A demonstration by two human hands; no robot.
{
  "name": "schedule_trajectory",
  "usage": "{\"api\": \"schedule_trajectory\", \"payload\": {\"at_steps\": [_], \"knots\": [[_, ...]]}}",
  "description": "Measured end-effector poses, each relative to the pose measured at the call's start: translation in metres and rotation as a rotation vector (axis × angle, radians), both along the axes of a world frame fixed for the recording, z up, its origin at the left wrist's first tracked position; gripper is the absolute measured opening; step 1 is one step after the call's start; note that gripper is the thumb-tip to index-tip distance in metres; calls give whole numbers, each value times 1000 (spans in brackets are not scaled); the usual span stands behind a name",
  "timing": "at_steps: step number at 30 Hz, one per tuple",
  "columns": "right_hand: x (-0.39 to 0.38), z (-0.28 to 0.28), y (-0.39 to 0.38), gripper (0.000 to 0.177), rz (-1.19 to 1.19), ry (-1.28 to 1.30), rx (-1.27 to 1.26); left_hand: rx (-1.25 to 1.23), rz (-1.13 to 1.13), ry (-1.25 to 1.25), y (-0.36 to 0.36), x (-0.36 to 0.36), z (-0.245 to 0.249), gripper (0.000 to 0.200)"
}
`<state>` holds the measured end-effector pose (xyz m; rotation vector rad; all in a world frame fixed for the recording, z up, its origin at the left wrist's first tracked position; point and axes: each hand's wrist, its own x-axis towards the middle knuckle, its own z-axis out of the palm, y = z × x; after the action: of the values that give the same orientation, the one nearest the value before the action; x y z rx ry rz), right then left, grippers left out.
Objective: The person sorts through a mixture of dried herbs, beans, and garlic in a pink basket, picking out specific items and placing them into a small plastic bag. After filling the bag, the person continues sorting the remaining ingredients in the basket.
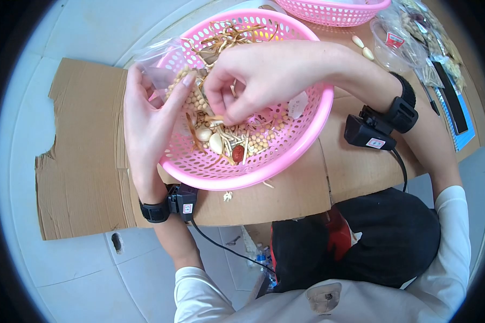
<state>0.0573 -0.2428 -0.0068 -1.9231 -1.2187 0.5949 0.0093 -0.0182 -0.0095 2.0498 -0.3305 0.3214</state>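
A pink perforated basket [242, 181] sits on cardboard in front of me. My left hand [151, 116] is at its left side, thumb and fingers closed around a clear plastic bag [157, 76] with soybeans [195, 99] at its mouth. Inside the basket, my right hand [250, 86] has its fingertips pinched together; what they hold, if anything, is hidden. Near them lie loose soybeans [264, 141], pale garlic cloves [216, 143], thin cut stems [233, 144] and a red date [237, 154]. Brown dried roots [231, 36] lie along the far side. A white paper label [297, 105] rests against the right wall.
Another pink basket [334, 15] stands at the back. To the right are garlic cloves [367, 53], a clear plastic tub [390, 48], filled bags [431, 32], a pen [432, 101] and a blue notebook [462, 129]. Cables hang from both wrist devices.
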Motion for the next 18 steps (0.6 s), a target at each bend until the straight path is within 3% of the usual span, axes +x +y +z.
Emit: {"api": "schedule_trajectory", "payload": {"at_steps": [3,8,11,13,14,16,17,18], "knots": [[8,-9,3,14,-120,-52,180,6,6,7,3,1,0,49],[12,-8,1,12,-422,-77,208,-2,18,-31,1,1,0,50],[13,-18,2,18,-494,-260,233,-15,12,-12,1,1,0,49],[18,-26,5,25,-558,-723,359,-32,2,-14,0,1,0,49],[16,-21,4,25,-557,-724,360,-32,2,-15,0,1,0,49],[6,-4,0,19,-268,-409,84,-45,5,0,0,0,1,49],[0,-3,2,19,-269,-405,84,-44,5,4,0,0,1,49],[-6,-3,3,19,-138,-323,-77,-17,20,-3,2,1,0,49]]}}
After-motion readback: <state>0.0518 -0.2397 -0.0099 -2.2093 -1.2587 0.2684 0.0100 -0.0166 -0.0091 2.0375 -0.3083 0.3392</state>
